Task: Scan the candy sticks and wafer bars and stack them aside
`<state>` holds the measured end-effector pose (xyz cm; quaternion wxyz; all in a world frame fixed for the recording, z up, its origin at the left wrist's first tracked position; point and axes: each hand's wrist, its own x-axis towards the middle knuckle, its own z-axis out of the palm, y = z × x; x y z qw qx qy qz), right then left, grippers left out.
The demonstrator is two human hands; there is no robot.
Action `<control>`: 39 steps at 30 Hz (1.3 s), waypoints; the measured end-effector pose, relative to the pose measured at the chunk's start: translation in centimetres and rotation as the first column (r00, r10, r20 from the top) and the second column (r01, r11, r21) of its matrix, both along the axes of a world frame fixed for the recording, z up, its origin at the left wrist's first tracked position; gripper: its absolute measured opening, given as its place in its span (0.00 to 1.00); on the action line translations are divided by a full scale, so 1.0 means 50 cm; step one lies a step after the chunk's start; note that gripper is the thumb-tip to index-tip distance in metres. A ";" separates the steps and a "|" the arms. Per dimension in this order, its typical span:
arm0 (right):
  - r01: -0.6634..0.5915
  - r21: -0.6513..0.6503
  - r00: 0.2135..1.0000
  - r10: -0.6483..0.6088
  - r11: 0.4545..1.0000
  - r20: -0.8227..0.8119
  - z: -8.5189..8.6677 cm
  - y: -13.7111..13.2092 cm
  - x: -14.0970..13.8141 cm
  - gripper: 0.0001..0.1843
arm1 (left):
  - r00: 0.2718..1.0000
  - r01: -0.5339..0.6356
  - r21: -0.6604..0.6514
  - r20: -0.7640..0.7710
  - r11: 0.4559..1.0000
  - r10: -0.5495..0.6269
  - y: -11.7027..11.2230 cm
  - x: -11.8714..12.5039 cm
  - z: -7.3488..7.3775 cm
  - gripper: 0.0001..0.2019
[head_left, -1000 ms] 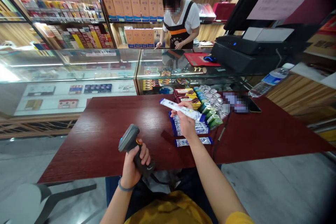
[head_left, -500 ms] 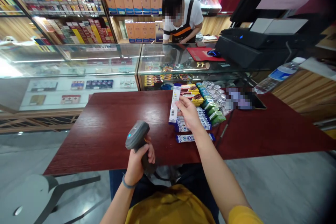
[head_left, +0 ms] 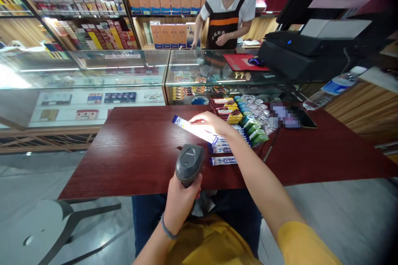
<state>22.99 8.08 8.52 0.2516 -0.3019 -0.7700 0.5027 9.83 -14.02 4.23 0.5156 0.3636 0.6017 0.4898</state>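
My left hand is wrapped round the handle of a dark grey barcode scanner, its head tilted up and facing away from me. Above the table my right hand grips a long blue-and-white snack packet near its middle; bright light falls on the packet and the fingers. Under my right wrist lie more blue-and-white packets in a row, and a single packet lies nearer me. Behind them are yellow-and-brown chocolate boxes, green packs and silver-topped cans.
The dark red table meets a glass display counter. A person in an apron stands behind it. At right are a water bottle, a black machine and a mouse. A grey stool stands at lower left.
My right hand has turned the packet from upright to slanting and moved it left. The scanner in my left hand has moved right and swung to face away. The person behind the counter has straightened up.
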 end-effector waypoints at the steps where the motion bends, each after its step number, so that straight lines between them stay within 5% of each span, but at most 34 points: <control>1: -0.005 -0.007 1.000 0.005 1.000 0.006 0.002 0.000 -0.003 0.12 | 1.000 0.000 0.006 -0.004 1.000 0.000 -0.001 0.000 0.001 0.20; 10: 0.037 -0.025 0.994 -0.035 0.999 0.100 0.009 0.004 -0.019 0.16 | 0.996 0.033 0.035 0.083 0.999 -0.035 -0.013 -0.014 -0.019 0.22; 16: 0.088 0.202 0.984 -0.117 0.975 0.138 0.012 -0.002 -0.067 0.16 | 0.888 -0.269 0.103 0.412 0.958 0.205 -0.016 -0.041 -0.033 0.19; 18: 0.078 0.371 0.967 -0.161 0.925 0.196 0.003 -0.014 -0.113 0.19 | 0.831 -0.368 0.101 0.481 0.924 0.278 -0.017 -0.050 -0.036 0.21; 21: -0.059 0.657 0.916 -0.221 0.752 0.336 -0.026 -0.040 -0.200 0.25 | 0.787 -0.442 0.077 0.511 0.894 0.345 -0.021 -0.060 -0.043 0.22; 24: -0.160 0.741 0.886 -0.236 0.652 0.399 -0.067 -0.062 -0.284 0.22 | 0.766 -0.480 0.080 0.524 0.873 0.373 -0.028 -0.064 -0.056 0.22; 32: -0.324 0.788 0.859 -0.186 0.524 0.477 -0.158 -0.066 -0.396 0.17 | 0.741 -0.510 0.121 0.565 0.851 0.363 -0.038 -0.057 -0.102 0.21; 39: -0.321 0.784 0.853 -0.198 0.531 0.483 -0.169 -0.053 -0.416 0.14 | 0.755 -0.489 0.142 0.563 0.861 0.336 -0.038 -0.056 -0.112 0.19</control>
